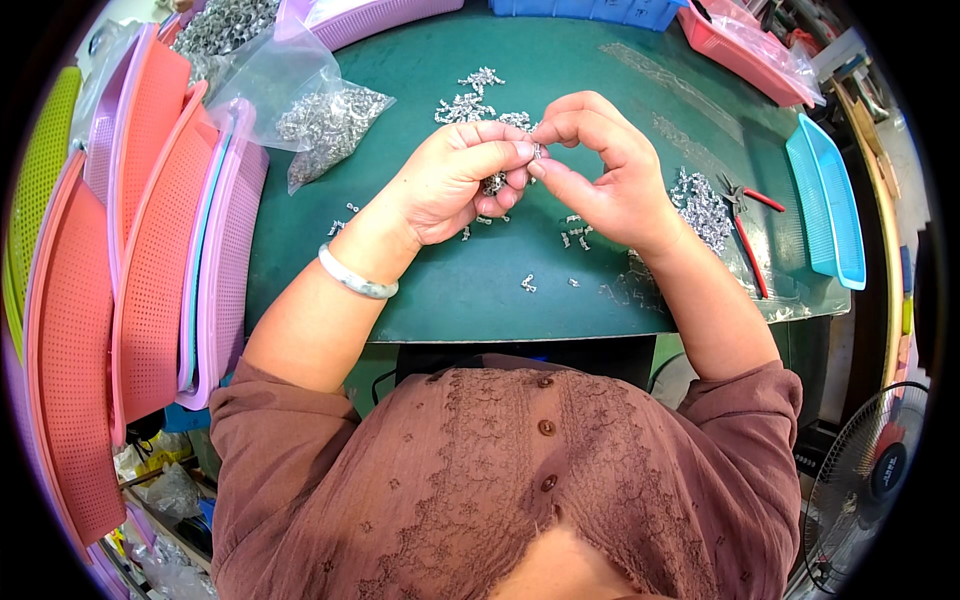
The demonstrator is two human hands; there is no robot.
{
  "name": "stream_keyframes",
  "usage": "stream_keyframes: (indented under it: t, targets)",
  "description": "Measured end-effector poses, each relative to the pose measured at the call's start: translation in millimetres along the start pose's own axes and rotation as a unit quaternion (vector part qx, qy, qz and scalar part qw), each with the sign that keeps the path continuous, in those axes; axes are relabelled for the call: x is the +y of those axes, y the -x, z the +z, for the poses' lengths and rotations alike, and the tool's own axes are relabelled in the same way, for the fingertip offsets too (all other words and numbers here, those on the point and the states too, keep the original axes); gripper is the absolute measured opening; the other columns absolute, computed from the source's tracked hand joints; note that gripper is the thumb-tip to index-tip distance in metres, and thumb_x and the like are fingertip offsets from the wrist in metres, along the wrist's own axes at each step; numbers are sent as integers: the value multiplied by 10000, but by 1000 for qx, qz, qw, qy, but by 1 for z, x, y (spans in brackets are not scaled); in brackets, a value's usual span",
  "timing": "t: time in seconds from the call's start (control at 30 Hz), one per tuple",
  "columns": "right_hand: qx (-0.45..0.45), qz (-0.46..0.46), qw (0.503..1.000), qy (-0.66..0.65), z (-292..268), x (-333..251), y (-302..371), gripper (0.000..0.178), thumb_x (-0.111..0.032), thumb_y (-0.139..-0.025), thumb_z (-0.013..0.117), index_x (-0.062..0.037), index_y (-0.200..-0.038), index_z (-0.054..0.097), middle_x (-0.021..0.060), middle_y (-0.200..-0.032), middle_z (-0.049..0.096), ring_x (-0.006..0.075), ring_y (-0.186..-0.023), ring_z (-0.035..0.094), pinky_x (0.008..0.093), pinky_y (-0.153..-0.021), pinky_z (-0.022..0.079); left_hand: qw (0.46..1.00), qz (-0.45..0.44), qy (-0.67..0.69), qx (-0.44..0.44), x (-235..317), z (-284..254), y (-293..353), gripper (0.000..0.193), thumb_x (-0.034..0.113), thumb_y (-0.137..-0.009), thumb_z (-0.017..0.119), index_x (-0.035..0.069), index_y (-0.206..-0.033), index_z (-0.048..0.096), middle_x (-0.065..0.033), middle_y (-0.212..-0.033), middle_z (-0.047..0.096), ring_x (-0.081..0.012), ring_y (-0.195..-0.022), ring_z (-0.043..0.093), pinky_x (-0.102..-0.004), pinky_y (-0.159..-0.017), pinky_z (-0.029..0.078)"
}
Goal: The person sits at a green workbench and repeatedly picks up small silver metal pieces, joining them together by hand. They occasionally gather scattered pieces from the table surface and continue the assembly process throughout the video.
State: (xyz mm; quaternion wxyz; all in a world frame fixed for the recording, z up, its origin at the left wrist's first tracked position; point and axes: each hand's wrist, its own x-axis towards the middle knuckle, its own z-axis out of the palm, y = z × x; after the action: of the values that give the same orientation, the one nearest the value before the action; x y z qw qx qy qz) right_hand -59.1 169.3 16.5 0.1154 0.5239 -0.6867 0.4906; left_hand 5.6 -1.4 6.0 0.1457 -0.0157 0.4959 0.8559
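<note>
Metal piece (537, 153), tiny, silvery and shiny, sits pinched between fingertips in left grip (462, 178) and right grip (615, 165).

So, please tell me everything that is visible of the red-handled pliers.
The red-handled metal pliers rest on the green tabletop, right of a pile of small silvery metal parts; contact with it is unclear. Two slender, seemingly plastic-coated handles spread apart; the small dark head points toward the table's far side. They are not held.
</note>
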Motion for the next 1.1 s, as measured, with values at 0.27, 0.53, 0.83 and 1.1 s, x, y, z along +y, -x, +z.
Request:
stream_keyframes:
  t: [0.27,0.53,0.83,1.1]
  targets:
    - [-4,-2,1000,1,0,1,0,163,-14,-684,663,-24,-833,596,88,-842,573,213,-797,574,280,-706,460,1000,3,-5,-5,0,0,0,101,116,-865,546,33,-903,590,16,-662,542,-55,-560,500,-161,-430,348]
    - [-3,7,1000,-16,0,3,2,181,-20,-699,653,-32,-872,600,69,-865,568,161,-762,550,254,-653,440,1000,15,-14,-4,-1,0,-1,96,122,-865,548,39,-885,593,18,-656,534,-54,-546,488,-160,-430,340]
    - [-4,5,1000,-28,-1,5,1,181,-19,-703,646,-31,-877,599,67,-864,566,157,-767,549,249,-651,435,1000,23,-13,-1,-1,0,0,102,126,-865,549,36,-866,597,13,-648,532,-55,-526,482,-160,-424,335]
    - [-4,13,999,-33,0,6,2,170,-14,-707,636,-30,-874,603,65,-867,569,152,-772,546,245,-651,430,999,30,-16,9,-2,1,-1,102,115,-862,544,28,-858,598,9,-646,531,-56,-524,480,-161,-423,330]
